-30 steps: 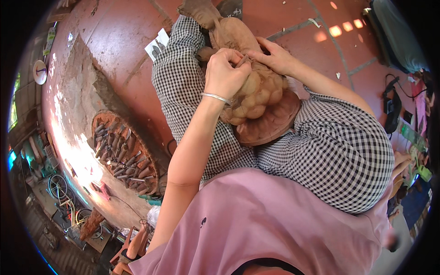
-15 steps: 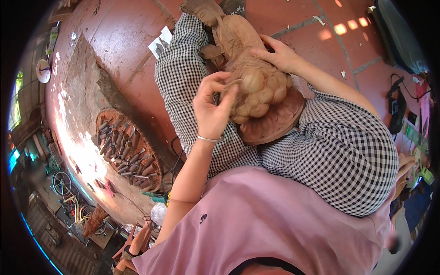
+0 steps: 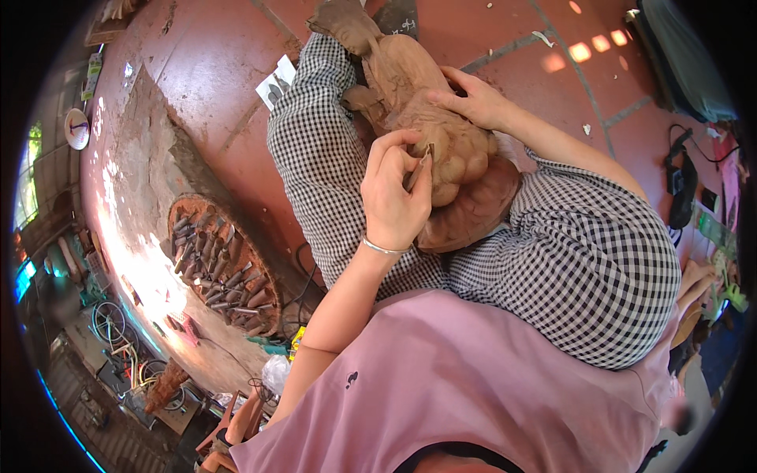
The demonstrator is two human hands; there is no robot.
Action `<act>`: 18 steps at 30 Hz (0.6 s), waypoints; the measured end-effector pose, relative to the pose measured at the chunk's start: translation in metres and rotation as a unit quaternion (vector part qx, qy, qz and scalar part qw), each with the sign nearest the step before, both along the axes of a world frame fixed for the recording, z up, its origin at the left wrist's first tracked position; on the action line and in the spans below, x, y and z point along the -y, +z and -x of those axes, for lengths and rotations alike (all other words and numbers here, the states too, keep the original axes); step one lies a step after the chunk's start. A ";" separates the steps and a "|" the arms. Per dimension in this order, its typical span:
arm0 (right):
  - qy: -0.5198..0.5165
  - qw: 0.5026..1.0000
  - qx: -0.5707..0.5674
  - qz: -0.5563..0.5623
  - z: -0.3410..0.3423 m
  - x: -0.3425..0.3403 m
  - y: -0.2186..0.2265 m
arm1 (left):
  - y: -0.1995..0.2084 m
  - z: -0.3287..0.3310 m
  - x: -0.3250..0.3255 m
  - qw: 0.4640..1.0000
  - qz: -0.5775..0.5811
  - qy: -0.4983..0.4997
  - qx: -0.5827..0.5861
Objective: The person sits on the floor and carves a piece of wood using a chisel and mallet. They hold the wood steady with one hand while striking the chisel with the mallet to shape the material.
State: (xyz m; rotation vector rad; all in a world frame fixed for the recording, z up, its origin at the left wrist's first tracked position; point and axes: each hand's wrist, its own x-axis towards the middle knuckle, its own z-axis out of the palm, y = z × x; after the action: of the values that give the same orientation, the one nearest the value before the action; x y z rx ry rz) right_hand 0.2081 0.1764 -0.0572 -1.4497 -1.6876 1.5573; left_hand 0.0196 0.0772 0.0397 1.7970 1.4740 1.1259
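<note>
A brown carved wooden statue (image 3: pixel 406 67) lies tilted across my lap, its head towards the far left. Rounded lumps (image 3: pixel 473 162) cluster near its lower end, above a broad rounded base (image 3: pixel 473 209). My left hand (image 3: pixel 397 189) is at the lumps, thumb and fingers pinched on a small, thin, folded piece (image 3: pixel 428 150); its material is unclear. The piece appears to touch the carved surface, though the fingers partly cover the contact. Round the statue's right side, my right hand (image 3: pixel 479 101) grips it, thumb over the top and fingers partly hidden.
On the left, a hollowed log (image 3: pixel 177 142) holds several carving tools (image 3: pixel 217 260) with dark handles. A picture sheet (image 3: pixel 276 83) lies beyond my left knee on the red tile floor (image 3: pixel 505 87). A black strap (image 3: pixel 678 177) lies at the right; bicycles (image 3: pixel 118 331) stand far left.
My left hand has moved slightly right and nearer over the lumps, keeping its pinch on the folded piece. My right hand keeps its hold and the statue stays almost in place.
</note>
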 end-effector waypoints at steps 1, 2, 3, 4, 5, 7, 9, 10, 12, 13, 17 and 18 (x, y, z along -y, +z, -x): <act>0.002 1.000 0.013 0.000 0.000 -0.001 0.002 | -0.001 -0.001 0.000 1.000 -0.001 0.000 0.000; 0.012 1.000 -0.002 0.004 0.000 -0.001 0.005 | -0.002 -0.001 0.003 1.000 0.000 0.000 0.002; 0.022 1.000 -0.018 0.008 0.000 -0.002 0.007 | -0.003 -0.002 -0.001 1.000 0.018 0.003 -0.007; 0.032 0.999 -0.033 0.012 0.001 -0.002 0.008 | -0.003 -0.004 -0.009 1.000 0.018 0.000 -0.025; 0.032 0.999 -0.021 0.011 0.001 -0.001 0.005 | -0.003 -0.008 -0.018 0.999 0.019 -0.001 -0.038; 0.032 1.000 0.001 0.002 0.001 -0.003 0.003 | -0.004 -0.016 -0.030 0.998 0.031 0.004 -0.057; 0.032 0.999 -0.009 0.003 0.000 -0.002 0.004 | -0.003 -0.017 -0.026 0.998 0.022 0.016 -0.050; 0.033 0.999 -0.015 0.003 0.000 -0.001 0.006 | -0.003 -0.016 -0.021 0.999 0.017 0.022 -0.046; 0.034 0.999 -0.017 0.010 -0.002 -0.001 0.011 | -0.008 -0.010 -0.005 0.999 -0.015 0.023 -0.038; 0.033 0.999 -0.019 0.014 -0.003 -0.002 0.012 | -0.010 -0.009 0.002 0.999 -0.018 0.028 -0.028; 0.010 0.999 -0.037 0.014 0.001 -0.002 -0.002 | -0.013 -0.014 -0.012 0.998 -0.040 0.037 -0.032; 0.013 0.999 -0.042 0.012 0.001 -0.003 -0.003 | -0.014 -0.018 -0.020 0.997 -0.050 0.034 -0.039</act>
State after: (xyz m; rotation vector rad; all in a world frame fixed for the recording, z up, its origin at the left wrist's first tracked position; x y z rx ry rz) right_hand 0.2075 0.1796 -0.0605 -1.3584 -1.6505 1.6345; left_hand 0.0375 0.0975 0.0258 1.8906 1.5588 1.1952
